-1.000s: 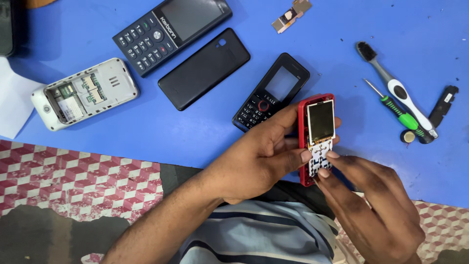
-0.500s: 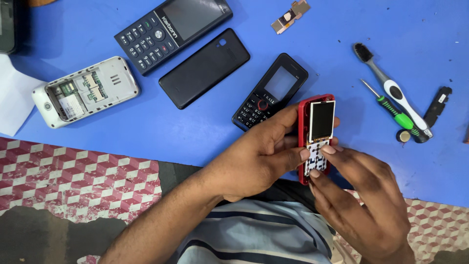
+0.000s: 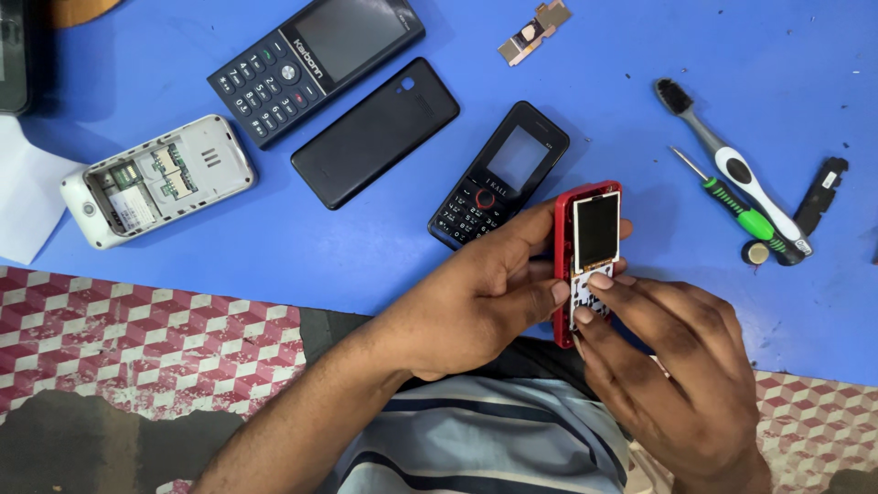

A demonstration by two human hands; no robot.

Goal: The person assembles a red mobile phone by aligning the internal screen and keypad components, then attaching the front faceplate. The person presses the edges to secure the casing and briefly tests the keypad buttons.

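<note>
Surface: blue table top [image 3: 786,55], scuffed, small specks of debris near the right side. Below its near edge, a red-and-white checked floor [image 3: 137,338], worn to bare grey patches. Person's striped shirt [image 3: 494,448] fills bottom centre.

On the table, left to right:
- white paper sheet [image 3: 23,197] at the left edge
- white phone body [image 3: 157,179], back off, internals and card slots exposed
- dark blue keypad phone [image 3: 315,62], face up, angled
- black back cover [image 3: 375,134], flat, just beside the blue phone
- black keypad phone [image 3: 498,176], face up, its lower end close to the left hand
- small metal part [image 3: 535,30] near the top edge
- brush with white and grey handle [image 3: 732,169] and green-handled screwdriver [image 3: 732,203], lying side by side, touching near the handles
- small round cap [image 3: 755,252] at the handle ends
- black plastic strip [image 3: 821,194] far right

Left hand [image 3: 476,297]: fingers curled around the red phone [image 3: 585,261], gripping its left edge from behind, thumb tip on the front by the keypad. Phone is held upright above the table's near edge, front cover off, bare screen and white keypad board showing.

Right hand [image 3: 677,375]: fingers partly curled, fingertips [image 3: 599,282] pressed onto the keypad board from the right, just under the screen. Not closed around anything; touching only.
</note>
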